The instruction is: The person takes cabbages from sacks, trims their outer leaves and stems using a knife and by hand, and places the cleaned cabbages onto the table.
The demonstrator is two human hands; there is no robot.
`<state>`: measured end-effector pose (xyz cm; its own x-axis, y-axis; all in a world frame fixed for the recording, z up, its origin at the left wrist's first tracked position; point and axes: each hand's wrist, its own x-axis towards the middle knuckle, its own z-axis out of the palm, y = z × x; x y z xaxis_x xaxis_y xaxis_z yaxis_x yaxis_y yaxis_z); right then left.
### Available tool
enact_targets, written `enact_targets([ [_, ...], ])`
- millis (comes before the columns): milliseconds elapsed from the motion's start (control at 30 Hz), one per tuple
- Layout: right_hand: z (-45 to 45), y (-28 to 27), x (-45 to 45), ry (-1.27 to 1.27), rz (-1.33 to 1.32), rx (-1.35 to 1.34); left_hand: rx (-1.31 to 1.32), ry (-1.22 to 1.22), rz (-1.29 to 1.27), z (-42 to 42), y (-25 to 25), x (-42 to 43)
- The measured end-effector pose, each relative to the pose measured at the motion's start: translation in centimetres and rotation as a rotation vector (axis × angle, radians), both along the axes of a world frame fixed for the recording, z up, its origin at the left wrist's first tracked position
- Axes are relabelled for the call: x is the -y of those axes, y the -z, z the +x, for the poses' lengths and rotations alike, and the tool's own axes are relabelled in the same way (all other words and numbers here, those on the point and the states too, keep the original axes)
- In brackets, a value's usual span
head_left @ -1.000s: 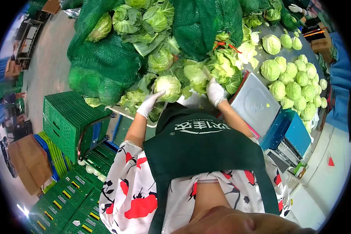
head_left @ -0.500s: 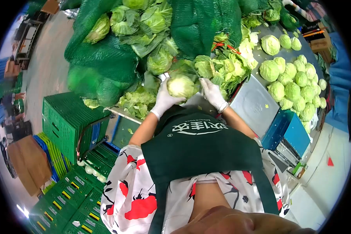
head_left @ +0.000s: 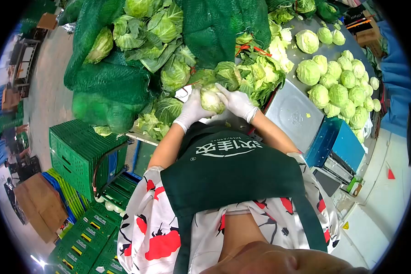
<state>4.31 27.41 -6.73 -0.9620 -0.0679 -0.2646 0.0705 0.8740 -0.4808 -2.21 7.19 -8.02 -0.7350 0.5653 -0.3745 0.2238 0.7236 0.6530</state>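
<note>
A pale green cabbage (head_left: 211, 101) sits between my two white-gloved hands in front of the apron. My left hand (head_left: 193, 111) is wrapped round its left side, with the fingertips partly hidden. Against the right side press the fingers of my right hand (head_left: 236, 103). Behind the cabbage, more leafy cabbages (head_left: 175, 74) lie against green mesh sacks (head_left: 208, 34). A darker green leafy piece (head_left: 168, 109) rests by my left wrist, above loose leaves (head_left: 151, 126).
Trimmed cabbages (head_left: 339, 95) are piled on the grey table at right. A metal scale plate (head_left: 291, 109) and blue box (head_left: 342, 148) stand nearer. Green crates (head_left: 80, 146) are stacked at left. Outer leaves (head_left: 263, 75) heap beyond my right hand.
My right hand has come in from beside the cabbage to touch it. The cabbage has turned in my left hand. A dark green leafy piece now shows by my left wrist. The view has shifted slightly.
</note>
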Motion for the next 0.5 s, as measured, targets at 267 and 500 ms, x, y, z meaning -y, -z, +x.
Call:
enact_targets([
  [267,-3.1,4.6,-4.4,0.227,0.043,-0.152,-0.119,-0.014,0.162,0.6,1.3,1.0],
  [500,-2.4,5.7,-2.2,0.475,-0.08,-0.138,0.1,-0.33,0.375,1.8,2.5,2.5],
])
